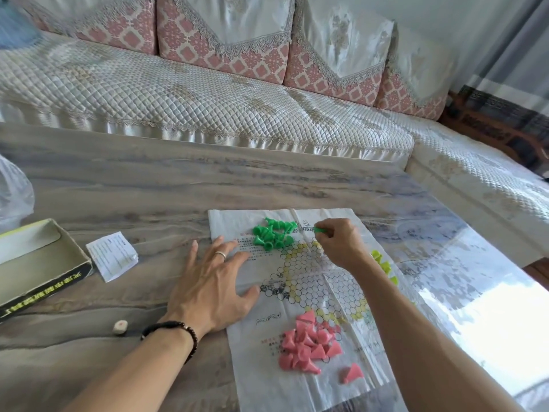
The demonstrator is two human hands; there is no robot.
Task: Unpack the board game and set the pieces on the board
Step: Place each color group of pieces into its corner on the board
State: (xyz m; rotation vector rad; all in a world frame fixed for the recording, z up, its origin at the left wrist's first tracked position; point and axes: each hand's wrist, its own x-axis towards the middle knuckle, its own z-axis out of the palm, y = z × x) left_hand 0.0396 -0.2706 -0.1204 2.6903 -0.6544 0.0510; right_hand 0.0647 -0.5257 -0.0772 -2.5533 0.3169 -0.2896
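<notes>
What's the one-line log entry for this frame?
stage: placing pieces | left hand: flat on paper board | right hand: pinching green piece | green pile, pink pile: on board | box: open, left

Head view, looking down, close over table (124, 185)

Board sheet (309, 281): 1 | piece heaps: 3, green (274, 233), pink (310, 341), yellow (383, 264) | box (35, 263): 1 | leaflet (113, 255): 1 | die (120, 326): 1 | hands: 2
</notes>
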